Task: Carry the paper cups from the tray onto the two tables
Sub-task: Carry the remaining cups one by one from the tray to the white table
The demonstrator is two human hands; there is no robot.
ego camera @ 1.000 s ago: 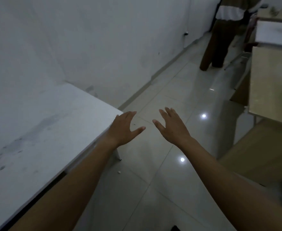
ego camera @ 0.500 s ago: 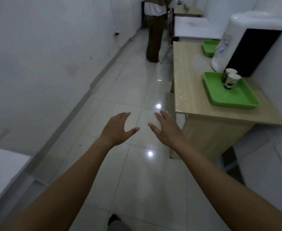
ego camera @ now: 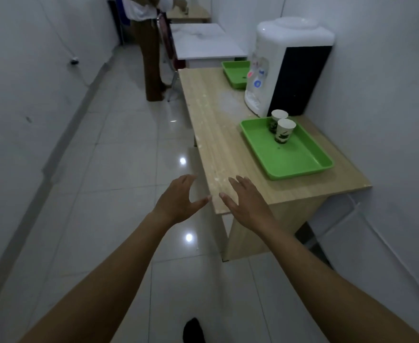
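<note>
Two white paper cups with dark prints, a near cup [ego camera: 284,131] and a far cup [ego camera: 277,117], stand close together at the far end of a green tray [ego camera: 300,160] on a wooden table [ego camera: 218,134]. My left hand [ego camera: 178,200] hovers over the floor just off the table's near corner, fingers spread, holding nothing. My right hand [ego camera: 247,198] floats above that near corner, also empty with relaxed fingers. Both hands are well short of the tray.
A white and black water dispenser [ego camera: 287,68] stands behind the tray, with a second green tray [ego camera: 235,73] beyond it. A white table [ego camera: 203,44] lies farther back. A person [ego camera: 149,50] stands in the narrow tiled aisle. Walls close in on both sides.
My view has swung right, from the white table on the left to the wooden table with the tray, which is now closer. Both hands stay empty and spread.
</note>
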